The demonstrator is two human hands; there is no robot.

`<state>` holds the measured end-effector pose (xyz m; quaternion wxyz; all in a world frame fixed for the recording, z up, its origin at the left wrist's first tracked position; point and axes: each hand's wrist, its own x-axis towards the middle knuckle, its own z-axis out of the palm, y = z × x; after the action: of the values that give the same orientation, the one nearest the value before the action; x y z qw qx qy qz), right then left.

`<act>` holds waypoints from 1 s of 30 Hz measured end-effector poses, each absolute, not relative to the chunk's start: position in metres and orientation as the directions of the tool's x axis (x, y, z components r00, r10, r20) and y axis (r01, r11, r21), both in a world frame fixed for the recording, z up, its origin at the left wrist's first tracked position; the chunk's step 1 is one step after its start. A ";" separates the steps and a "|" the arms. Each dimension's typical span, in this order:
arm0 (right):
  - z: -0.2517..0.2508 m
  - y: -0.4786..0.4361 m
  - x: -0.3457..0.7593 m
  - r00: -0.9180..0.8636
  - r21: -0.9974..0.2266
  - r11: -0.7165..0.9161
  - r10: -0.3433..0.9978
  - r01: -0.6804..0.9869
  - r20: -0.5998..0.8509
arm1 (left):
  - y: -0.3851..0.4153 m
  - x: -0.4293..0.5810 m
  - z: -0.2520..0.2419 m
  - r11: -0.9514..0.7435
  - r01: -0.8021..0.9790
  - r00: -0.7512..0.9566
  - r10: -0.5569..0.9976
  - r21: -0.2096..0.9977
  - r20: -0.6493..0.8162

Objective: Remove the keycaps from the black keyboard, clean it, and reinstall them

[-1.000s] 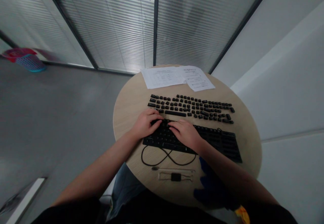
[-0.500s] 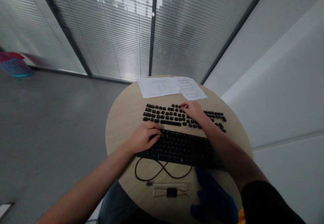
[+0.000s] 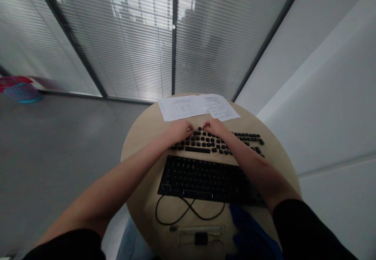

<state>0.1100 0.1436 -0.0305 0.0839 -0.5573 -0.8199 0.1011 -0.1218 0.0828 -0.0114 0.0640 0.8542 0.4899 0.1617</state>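
- L hand [image 3: 181,130], over on the kbd [image 3: 199,177] half a sec ago, is now reaching to the loose keycaps [image 3: 197,150]; R hand [image 3: 215,126] is staying among them, shifting slightly twd 9.
- Basket [image 3: 23,92], red & blue, is standing on the floor, approx. 10 o'clock from the round table [image 3: 141,146].
- Cable [image 3: 169,224] is looping at abt 7, below the kbd.
- L hand's fingers are curling nearly closed by the top row; can't tell if they're gripping a cap.
- Papers [image 3: 183,108] are lying at 12.
- Keycaps are lying in rows btwn papers & kbd; kbd is lying mid-table.
- Wire tool w/ black block [image 3: 201,239] is lying at 6.
- R hand, at L hand's 3 o'clock, is pinching nearly shut; contents: can't tell.
- Blue cloth [image 3: 246,228] is lying at 5.
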 end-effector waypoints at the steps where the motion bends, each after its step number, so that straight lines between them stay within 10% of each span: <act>1: -0.030 0.142 0.109 -0.365 -0.265 0.361 0.931 0.894 0.036 | 0.100 -0.116 -0.012 -0.488 0.834 0.454 0.872 0.258 0.180; 14: 0.011 0.043 0.194 -0.278 -0.450 0.438 0.883 0.778 0.379 | 0.164 -0.073 -0.026 -0.485 0.836 0.519 0.851 0.256 -0.083; 30: -0.017 -0.075 0.170 -0.432 -0.566 0.543 0.839 0.621 0.331 | 0.000 -0.119 -0.006 -0.690 0.544 0.636 0.710 0.478 0.302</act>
<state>0.1702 -0.0746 -0.0173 0.2981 -0.4417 -0.8261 0.1833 -0.1189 -0.0005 -0.0063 0.1741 0.8875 0.3533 0.2392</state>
